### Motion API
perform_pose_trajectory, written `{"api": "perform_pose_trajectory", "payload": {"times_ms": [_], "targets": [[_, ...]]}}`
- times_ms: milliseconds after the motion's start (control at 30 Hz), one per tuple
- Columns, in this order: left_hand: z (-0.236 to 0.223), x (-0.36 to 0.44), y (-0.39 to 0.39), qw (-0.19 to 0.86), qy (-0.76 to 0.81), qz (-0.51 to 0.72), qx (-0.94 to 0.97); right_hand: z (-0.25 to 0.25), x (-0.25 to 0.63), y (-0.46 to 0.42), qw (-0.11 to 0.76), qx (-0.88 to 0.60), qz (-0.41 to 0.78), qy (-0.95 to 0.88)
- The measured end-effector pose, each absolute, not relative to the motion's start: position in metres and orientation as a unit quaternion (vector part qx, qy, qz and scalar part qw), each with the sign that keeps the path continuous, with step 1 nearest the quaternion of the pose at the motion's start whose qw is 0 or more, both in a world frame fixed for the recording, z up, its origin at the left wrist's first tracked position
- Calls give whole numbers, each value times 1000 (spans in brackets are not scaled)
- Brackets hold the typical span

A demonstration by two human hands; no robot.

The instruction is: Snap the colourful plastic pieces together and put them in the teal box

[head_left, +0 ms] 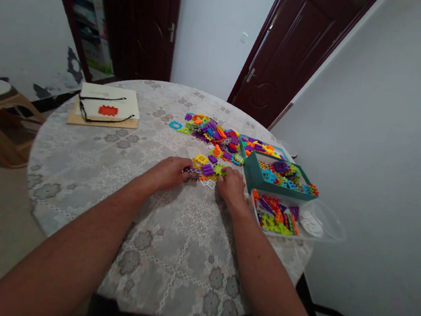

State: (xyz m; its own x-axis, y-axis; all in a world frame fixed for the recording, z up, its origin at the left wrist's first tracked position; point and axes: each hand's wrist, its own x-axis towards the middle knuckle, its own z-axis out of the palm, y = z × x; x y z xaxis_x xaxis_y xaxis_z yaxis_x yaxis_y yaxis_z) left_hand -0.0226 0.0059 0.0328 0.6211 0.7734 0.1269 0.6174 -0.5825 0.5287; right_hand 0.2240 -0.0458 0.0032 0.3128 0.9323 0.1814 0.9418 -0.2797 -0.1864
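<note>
My left hand is closed, its fingertips pinching a grey plastic building piece just above the tablecloth. Opposite it, my right hand is also closed, thumb and fingers on a lime-green building piece. Between the two hands lie a purple piece, a yellow piece and small white frame-like pieces. Whether these pieces are joined to the held ones I cannot tell. Beyond my hands spreads a heap of mixed colourful building pieces.
At the right stand a green box and a clear plastic tray, both holding pieces. Black-framed glasses and an orange-red piece rest on a pale book or board at the far left. A stool stands beyond the round table.
</note>
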Motion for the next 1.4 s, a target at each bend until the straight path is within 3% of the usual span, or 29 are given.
{"api": "perform_pose_trajectory", "payload": {"times_ms": [333, 600, 1000, 1167, 1300, 1400], "targets": [[32, -20, 1, 216, 359, 149, 896, -4, 233, -49, 297, -750, -38, -589], [40, -19, -5, 270, 378, 151, 873, 7, 225, -52, 394, -684, -42, -613], [31, -25, 5, 237, 341, 160, 895, 15, 187, -68, 186, -589, 79, -783], [30, -25, 7, 226, 359, 139, 895, 12, 191, -66, 236, -603, 102, -755], [34, -25, 5, 217, 361, 130, 898, 10, 196, -59, 307, -640, -2, -705], [34, -25, 5, 210, 367, 125, 898, 5, 198, -56, 273, -646, -46, -711]]}}
